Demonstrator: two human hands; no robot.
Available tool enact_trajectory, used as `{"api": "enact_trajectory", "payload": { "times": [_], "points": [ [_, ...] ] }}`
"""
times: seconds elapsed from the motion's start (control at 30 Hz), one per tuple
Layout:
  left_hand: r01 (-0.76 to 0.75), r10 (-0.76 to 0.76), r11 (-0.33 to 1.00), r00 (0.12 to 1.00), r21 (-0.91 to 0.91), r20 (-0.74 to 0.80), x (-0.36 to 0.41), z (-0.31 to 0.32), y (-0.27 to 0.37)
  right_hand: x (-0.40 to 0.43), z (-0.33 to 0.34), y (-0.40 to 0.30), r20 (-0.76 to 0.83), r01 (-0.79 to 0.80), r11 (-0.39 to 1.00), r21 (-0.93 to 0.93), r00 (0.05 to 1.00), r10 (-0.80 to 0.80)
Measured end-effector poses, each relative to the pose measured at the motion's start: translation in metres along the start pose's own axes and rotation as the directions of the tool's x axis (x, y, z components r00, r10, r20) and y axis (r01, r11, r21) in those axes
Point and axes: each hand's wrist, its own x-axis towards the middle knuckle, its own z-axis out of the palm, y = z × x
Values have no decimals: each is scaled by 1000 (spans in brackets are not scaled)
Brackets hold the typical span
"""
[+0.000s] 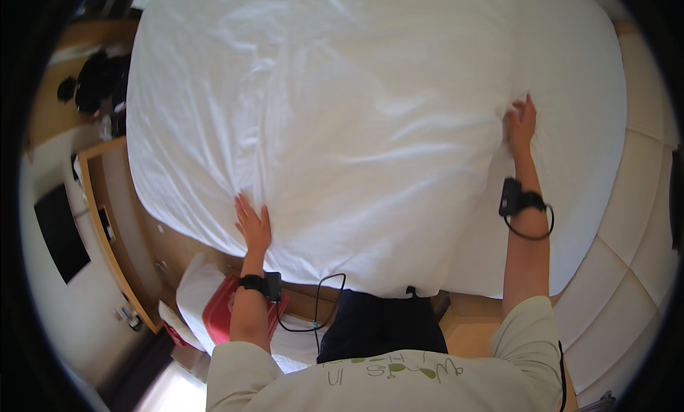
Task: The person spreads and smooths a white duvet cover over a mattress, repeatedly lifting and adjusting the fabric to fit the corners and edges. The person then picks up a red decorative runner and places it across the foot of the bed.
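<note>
A large white duvet or sheet [342,161] with many creases covers the bed before me. Flat on its near left part lies my left hand [254,227], fingers spread and nothing held. Farther up on the right, my right hand [522,124] touches the cloth beside a fold line, its index finger stretched out; whether its thumb and other fingers pinch the fabric cannot be told. Smoother white bedding [577,144] lies to the right of that fold. Each forearm wears a black strapped device with a cable.
A padded cream headboard [636,198] borders the right side. At lower left are a white pillow [195,283] and a red cushion [222,310]. A wood-edged desk [107,241], a dark wall screen [62,233] and a person in dark clothes [99,83] are at left.
</note>
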Motion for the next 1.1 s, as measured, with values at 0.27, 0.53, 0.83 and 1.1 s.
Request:
{"api": "enact_trajectory", "payload": {
  "times": [0.27,0.53,0.83,1.1],
  "points": [
    [111,-62,881,991,-460,121,-127,45,-95,-280,-51,-86,813,-797,-183,575,533,234],
    [289,128,625,878,-725,461,-148,17,-120,-390,-114,-142,848,-872,369,322,439,298],
    [170,-102,859,981,-482,164,-197,66,-165,-411,-98,-144,589,-614,788,-41,623,516],
    [458,-225,753,854,-472,470,-307,67,-351,-424,-108,-205,224,-296,836,-463,873,433]
  ]
}}
